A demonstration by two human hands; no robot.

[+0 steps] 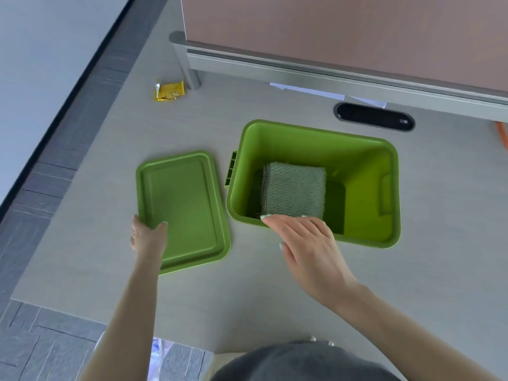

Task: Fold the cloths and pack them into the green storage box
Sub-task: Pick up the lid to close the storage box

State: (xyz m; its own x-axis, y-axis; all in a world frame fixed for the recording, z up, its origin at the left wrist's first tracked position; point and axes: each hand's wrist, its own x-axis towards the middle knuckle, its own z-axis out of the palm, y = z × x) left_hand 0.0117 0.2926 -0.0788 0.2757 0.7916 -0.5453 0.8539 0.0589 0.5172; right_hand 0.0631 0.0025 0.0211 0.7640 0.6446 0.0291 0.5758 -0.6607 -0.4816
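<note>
The green storage box [365,171] stands open on the pale desk, right of centre. Inside it lies a folded grey cloth [295,189] with a dark mesh layer showing along its left side. My right hand [308,243] hovers flat over the box's near rim, fingers apart, holding nothing. The box's green lid [184,207] lies flat on the desk to the left of the box. My left hand [147,235] rests on the lid's near left edge, thumb on top of it and fingers at its side.
A yellow packet [168,90] lies at the back left near a metal post [187,66]. A partition panel [343,26] runs along the back. A dark oval cable port [374,116] sits behind the box. The desk's left edge drops to grey floor.
</note>
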